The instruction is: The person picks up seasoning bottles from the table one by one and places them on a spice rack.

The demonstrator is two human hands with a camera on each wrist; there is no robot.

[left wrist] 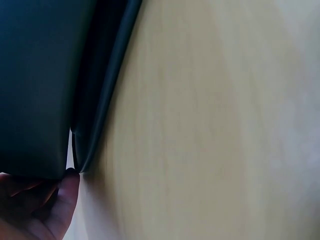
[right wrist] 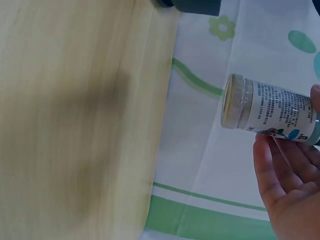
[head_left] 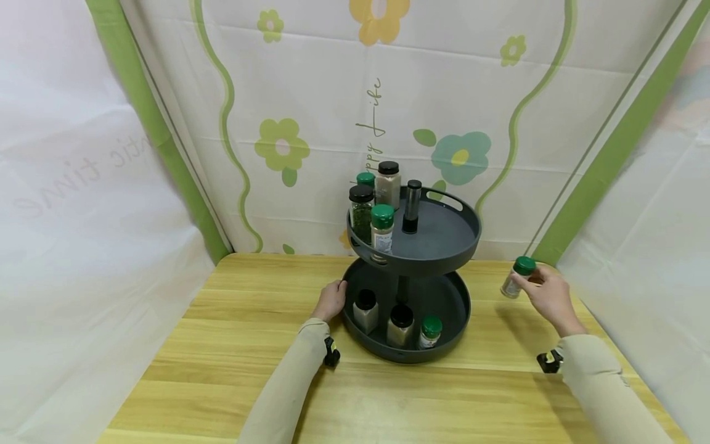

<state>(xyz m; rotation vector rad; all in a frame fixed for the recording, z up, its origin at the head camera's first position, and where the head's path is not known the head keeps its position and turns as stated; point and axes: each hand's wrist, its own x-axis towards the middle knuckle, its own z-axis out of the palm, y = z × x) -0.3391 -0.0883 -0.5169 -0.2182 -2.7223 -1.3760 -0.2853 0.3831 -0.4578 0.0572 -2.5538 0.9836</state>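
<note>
A dark grey two-tier round spice rack (head_left: 407, 268) stands on the table. At its left side my left hand (head_left: 330, 300) grips the lower tray's rim; in the left wrist view the fingers (left wrist: 60, 205) curl at the dark edge. Out to the right, my right hand (head_left: 549, 297) holds a spice jar with a green lid (head_left: 517, 277) above the table. In the right wrist view this jar (right wrist: 272, 109) lies tilted between thumb and fingers, its printed label showing. Several jars, among them a black-lidded jar (head_left: 388, 186), stand on the upper tray's left part.
On the lower tray stand two black-lidded jars (head_left: 366, 312) and a small green-lidded jar (head_left: 429, 333). A slim dark post (head_left: 411, 206) rises from the upper tray. White printed curtains (head_left: 333, 80) hang behind and beside the wooden table (head_left: 222, 370).
</note>
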